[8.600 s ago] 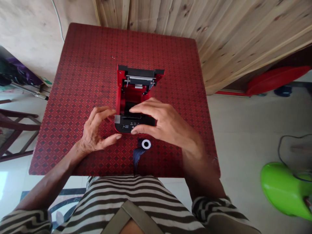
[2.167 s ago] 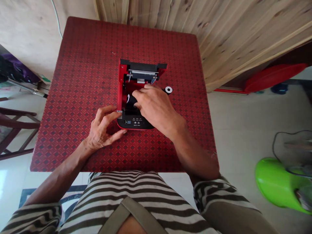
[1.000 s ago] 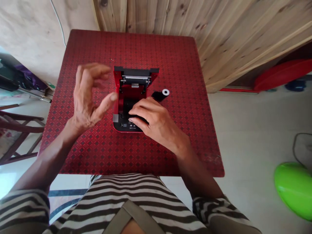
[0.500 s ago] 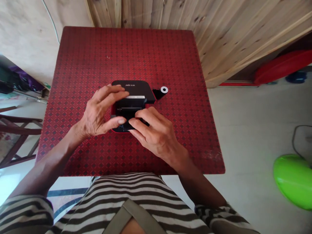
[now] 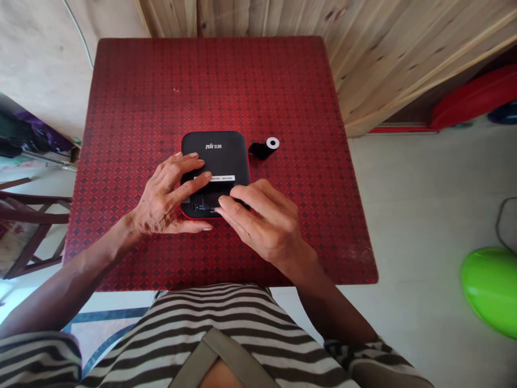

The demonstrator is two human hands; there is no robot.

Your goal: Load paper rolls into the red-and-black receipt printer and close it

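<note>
A small black printer (image 5: 226,156) with a red rim, white lettering and a white label strip lies on the table, its lid down. My left hand (image 5: 161,196) rests at its left side, fingers spread over the lid and thumb stretched out along the front edge. At the front of the printer, my right hand (image 5: 264,218) has thumb and fingers pinched on a thin dark strip (image 5: 210,201). Part of that strip is hidden behind the fingertips. Just right of the printer lies a roll (image 5: 272,143) with a white end and a dark hole; black shows beside it.
The table (image 5: 210,86) has a red patterned cover. A wooden chair (image 5: 36,215) stands at its left, and a wood-panelled wall (image 5: 383,48) rises behind. On the floor to the right is a green rounded object (image 5: 490,291).
The printer's raised lid has come down flat. My left thumb has moved from over the front opening to the front edge. My right hand keeps its pinch at the front, slightly further right.
</note>
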